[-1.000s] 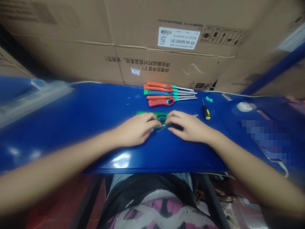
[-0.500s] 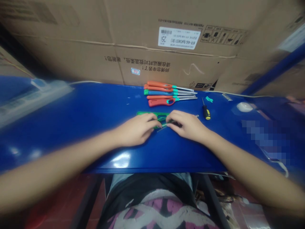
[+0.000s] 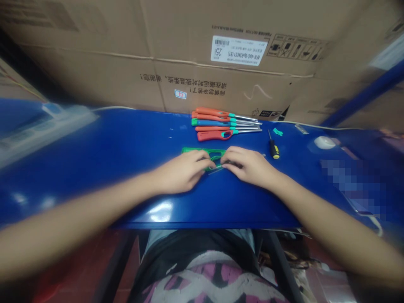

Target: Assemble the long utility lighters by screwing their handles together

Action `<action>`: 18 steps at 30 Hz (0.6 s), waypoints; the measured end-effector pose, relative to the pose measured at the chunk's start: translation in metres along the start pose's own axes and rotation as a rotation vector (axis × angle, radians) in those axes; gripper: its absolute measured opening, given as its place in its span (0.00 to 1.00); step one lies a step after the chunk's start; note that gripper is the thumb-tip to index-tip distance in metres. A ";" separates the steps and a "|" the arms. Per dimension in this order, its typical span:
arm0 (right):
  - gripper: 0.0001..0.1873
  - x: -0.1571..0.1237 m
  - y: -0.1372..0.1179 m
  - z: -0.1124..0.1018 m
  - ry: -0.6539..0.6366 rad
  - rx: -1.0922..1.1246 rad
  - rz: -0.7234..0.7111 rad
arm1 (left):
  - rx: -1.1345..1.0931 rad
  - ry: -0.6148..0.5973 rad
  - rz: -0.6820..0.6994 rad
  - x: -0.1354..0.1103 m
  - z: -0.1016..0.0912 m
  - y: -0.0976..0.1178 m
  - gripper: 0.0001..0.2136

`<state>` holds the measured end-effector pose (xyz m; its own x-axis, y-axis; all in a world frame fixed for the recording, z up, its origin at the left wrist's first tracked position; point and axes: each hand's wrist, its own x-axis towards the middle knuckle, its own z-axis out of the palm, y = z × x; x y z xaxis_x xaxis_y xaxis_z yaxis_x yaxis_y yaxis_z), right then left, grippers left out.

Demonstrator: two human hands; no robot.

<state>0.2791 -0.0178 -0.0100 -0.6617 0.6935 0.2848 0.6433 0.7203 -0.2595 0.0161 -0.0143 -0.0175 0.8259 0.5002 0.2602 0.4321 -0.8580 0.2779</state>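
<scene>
Left hand [image 3: 180, 171]: grasping the green lighter casing [image 3: 203, 150], beneath and between our hands; we should brace it flat. Right hand [image 3: 248, 164]: fingertips at the casing, whether gripping we cannot tell; light pressure serves best.

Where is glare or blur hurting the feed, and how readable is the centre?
Head view, front: glare whitens patches of the blue table; head view, left: the white strip looks smeared; head view, right: a pixelated patch hides detail; head view, centre: the lighters look clearer, but the green casing is partly covered by the hands, its fine parts unclear.
</scene>
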 end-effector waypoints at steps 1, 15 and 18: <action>0.06 0.000 0.000 0.000 -0.003 0.000 -0.005 | 0.007 -0.003 0.000 0.000 0.000 0.000 0.16; 0.06 0.000 0.000 -0.004 -0.022 -0.040 -0.015 | 0.052 -0.082 -0.024 0.002 -0.006 0.005 0.23; 0.08 -0.001 -0.001 -0.005 -0.033 -0.143 -0.050 | 0.058 -0.083 -0.017 0.003 -0.007 0.005 0.22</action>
<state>0.2804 -0.0193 -0.0054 -0.7051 0.6584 0.2634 0.6557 0.7468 -0.1113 0.0179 -0.0162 -0.0093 0.8443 0.5057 0.1773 0.4647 -0.8557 0.2275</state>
